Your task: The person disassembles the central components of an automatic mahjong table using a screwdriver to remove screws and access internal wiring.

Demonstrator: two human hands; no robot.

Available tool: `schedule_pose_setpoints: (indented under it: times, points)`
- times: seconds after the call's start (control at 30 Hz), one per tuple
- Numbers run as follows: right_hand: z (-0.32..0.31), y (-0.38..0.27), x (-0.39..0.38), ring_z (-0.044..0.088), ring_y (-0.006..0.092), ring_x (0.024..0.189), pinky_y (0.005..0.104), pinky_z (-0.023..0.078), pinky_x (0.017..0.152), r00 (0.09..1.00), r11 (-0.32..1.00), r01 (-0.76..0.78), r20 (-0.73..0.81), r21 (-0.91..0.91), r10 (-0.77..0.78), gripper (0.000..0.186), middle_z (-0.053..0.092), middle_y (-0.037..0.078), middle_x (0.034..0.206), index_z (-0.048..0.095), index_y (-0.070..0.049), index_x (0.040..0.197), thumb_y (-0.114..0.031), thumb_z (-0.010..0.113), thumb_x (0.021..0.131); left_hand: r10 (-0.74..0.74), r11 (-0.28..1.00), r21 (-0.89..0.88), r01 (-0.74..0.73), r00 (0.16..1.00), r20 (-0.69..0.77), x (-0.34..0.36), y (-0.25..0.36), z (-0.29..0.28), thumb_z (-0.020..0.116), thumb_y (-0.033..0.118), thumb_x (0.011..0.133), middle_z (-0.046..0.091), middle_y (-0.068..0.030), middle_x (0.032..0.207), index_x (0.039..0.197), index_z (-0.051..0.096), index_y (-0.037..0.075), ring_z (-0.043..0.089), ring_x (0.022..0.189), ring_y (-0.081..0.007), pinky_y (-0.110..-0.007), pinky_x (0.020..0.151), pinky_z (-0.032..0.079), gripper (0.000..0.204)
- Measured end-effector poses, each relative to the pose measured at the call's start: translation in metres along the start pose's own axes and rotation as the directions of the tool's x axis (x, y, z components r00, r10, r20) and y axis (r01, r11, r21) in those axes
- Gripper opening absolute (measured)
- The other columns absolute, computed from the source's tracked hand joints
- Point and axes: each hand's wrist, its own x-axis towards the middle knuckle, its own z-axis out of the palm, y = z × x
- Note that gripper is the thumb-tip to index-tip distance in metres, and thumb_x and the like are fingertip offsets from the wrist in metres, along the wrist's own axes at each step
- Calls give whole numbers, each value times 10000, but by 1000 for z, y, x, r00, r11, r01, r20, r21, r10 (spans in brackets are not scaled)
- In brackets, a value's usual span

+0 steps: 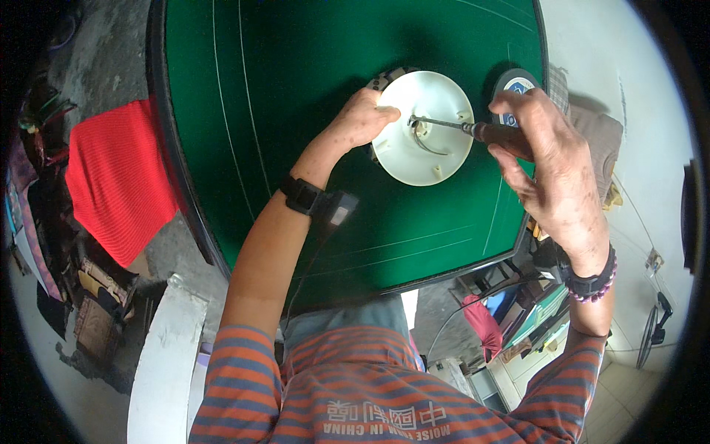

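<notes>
Red ribbed cloth (122,181) hanging around 9 o'clock, just off the edge of the green table (310,81). Near 12 you've got the left hand (362,120), pinching the rim of a white round dish (403,161) at the dish's own 10 o'clock: thumb on the inside face, the other fingers mostly hidden behind it. Dish is over the table at 1 o'clock, hollow side showing, thin curved wire (431,150) inside. A screwdriver (477,132) comes in from the dish's 3, tip near the middle. Right hand (560,169), at 2–3, is half curled, handle between thumb and fingers. Black roll (518,86) behind it at 2.
</notes>
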Motion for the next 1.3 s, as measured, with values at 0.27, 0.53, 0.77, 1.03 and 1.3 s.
schedule_pose_setpoints:
  times: [0.27,0.53,0.77,1.03,1.3]
  points:
    - [0,-1,-2,665,348,710,422,539,682,955,954,-270,163,132,248,322,647,157,891,541,-56,1123,-65,704,845,-71,996,61,69,997,30,5,0,0,635,248,802,709,-185,916,1062,668,-64,681,813,-256,-361,780,532,408]
    - [-3,1,-3,689,342,815,394,546,709,973,969,-205,138,140,186,303,656,143,752,589,-55,1117,-83,704,838,-74,996,59,73,997,30,5,-5,-1,642,260,800,706,-194,915,1047,665,-82,681,836,-260,-358,787,528,423]
    - [8,7,2,649,360,778,413,541,705,995,974,-73,-50,213,86,353,599,123,951,547,-66,1130,-44,704,814,-30,994,108,31,999,-19,4,-6,0,646,229,834,725,-104,857,1019,690,-40,663,732,-159,-319,704,527,329]
    - [8,8,7,670,301,872,383,564,774,998,958,-4,-55,288,21,231,588,130,1045,550,-14,1137,-5,601,912,-21,995,98,21,1000,-3,1,-2,-1,647,246,848,727,-101,867,1032,695,-34,669,753,-156,-321,715,530,338]
    - [4,7,5,675,324,760,385,556,672,995,995,-100,22,-11,100,260,620,135,821,567,-55,1137,-168,644,917,21,999,35,-22,999,27,3,-4,-1,626,223,857,715,-137,823,1032,698,-30,679,726,-186,-336,697,532,316]
